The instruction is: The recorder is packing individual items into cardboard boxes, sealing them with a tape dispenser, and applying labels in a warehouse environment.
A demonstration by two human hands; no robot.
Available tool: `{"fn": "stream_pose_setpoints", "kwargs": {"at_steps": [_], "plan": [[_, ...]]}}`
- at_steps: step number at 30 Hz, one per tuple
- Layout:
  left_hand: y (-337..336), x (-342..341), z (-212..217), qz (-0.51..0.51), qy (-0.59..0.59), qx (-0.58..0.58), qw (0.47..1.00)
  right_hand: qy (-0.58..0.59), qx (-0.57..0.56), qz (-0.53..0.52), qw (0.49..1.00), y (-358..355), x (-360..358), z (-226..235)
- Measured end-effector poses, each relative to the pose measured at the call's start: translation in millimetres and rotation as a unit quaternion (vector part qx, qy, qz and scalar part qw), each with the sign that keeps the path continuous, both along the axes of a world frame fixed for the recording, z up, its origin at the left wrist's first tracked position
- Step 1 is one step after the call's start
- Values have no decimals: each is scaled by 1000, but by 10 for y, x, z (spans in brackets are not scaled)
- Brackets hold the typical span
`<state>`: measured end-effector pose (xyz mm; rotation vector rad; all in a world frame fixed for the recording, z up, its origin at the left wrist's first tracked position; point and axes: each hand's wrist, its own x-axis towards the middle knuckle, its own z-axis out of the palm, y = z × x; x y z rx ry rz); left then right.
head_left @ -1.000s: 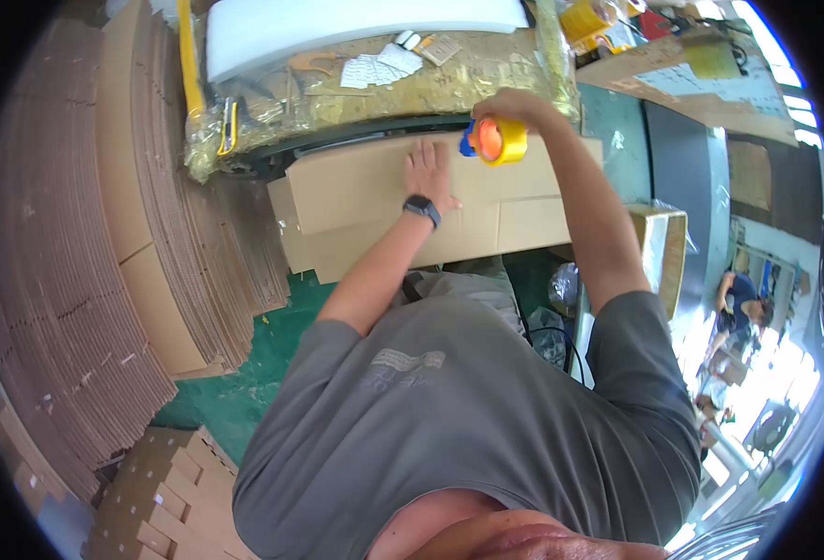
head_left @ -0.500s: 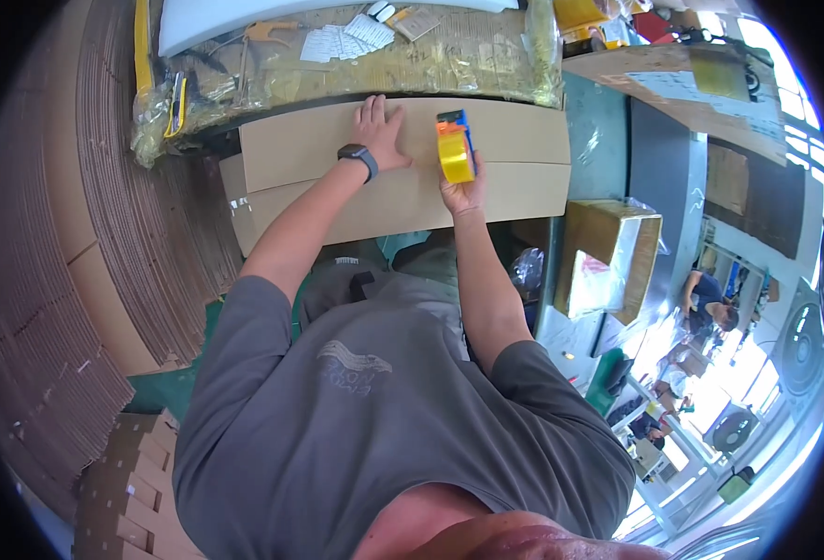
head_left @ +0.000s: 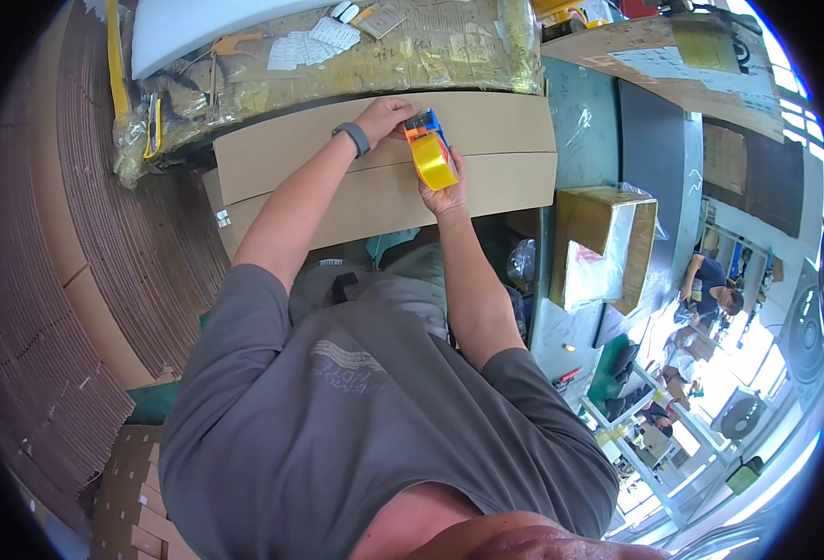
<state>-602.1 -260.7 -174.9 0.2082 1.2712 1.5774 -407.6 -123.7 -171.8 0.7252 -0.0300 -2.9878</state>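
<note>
A long brown cardboard box (head_left: pixel 337 201) lies crosswise before me, its two top flaps meeting along a lengthwise seam. Over that seam, a blue and orange tape dispenser (head_left: pixel 423 123) carries a roll of yellow tape (head_left: pixel 436 166). My right hand (head_left: pixel 446 192) is closed around the dispenser from the near side. At the dispenser's far end, the fingers of my left hand (head_left: pixel 387 118) are pinched together; whatever they hold is too small to make out. A dark watch is on my left wrist.
Beyond the box stands a tape-covered workbench (head_left: pixel 412 65) with papers (head_left: pixel 314 45) and a yellow cutter (head_left: pixel 153 126). Stacked flat cardboard (head_left: pixel 141 215) rises on the left. A taped carton (head_left: pixel 608 210) stands at right; other people work farther off.
My left hand has gone from lying spread on the box to pinching at the dispenser. My right hand has brought the dispenser slightly left, toward it. The view has shifted a little.
</note>
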Motion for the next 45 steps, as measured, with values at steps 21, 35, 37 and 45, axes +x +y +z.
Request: {"fn": "stream_pose_setpoints", "kwargs": {"at_steps": [21,35,37,45], "plan": [[-892,624,645,-145,583,-452,659,-90,105,-35,990,-8,-87,627],[-1104,2200,1078,10,609,-403,683,-128,738,599,284,-42,-2068,1204],[-1123,2119,1078,7,612,-403,680,-141,692,622,339,-26,-2047,1334],[-943,1203,831,-91,598,-449,658,-36,943,162,290,-378,-200,1265]]}}
